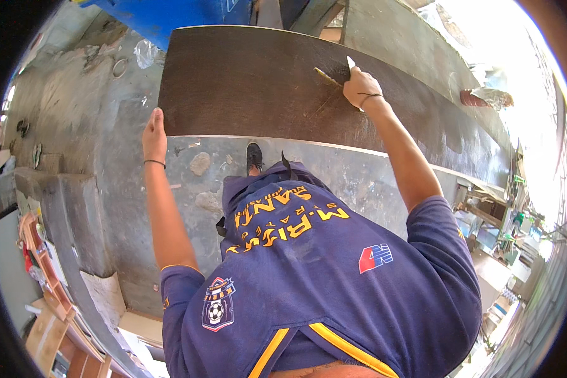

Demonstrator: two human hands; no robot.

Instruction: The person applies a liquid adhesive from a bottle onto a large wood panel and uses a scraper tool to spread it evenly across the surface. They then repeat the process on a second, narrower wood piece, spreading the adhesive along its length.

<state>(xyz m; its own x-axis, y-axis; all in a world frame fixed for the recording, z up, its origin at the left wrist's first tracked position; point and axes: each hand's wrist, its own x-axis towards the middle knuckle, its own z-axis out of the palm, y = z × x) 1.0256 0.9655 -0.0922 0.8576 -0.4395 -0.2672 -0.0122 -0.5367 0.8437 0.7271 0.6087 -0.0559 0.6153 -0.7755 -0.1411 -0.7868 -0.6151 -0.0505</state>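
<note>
A long dark brown board [252,88] lies across in front of me, its pale edge strip towards me. My left hand [154,138] is closed on the board's left end near the front corner, the fingertips partly hidden. Over the board's middle, my right hand [362,87] is closed around a flat white piece [351,62] whose pointed tip shows beyond the fingers; its kind I cannot make out. A thin yellow pencil-like stick [327,77] extends leftward from beside the same hand. Whether the fingers grip it or it lies on the board, I cannot tell. Light scuffs mark the surface there.
A blue bin-like object [170,14] stands behind the board. The grey concrete floor [123,208] has stains and debris. A shoe [254,156] shows below the board's near edge. Wooden pieces [50,327] lie at lower left, and cluttered shelving [485,220] is at right.
</note>
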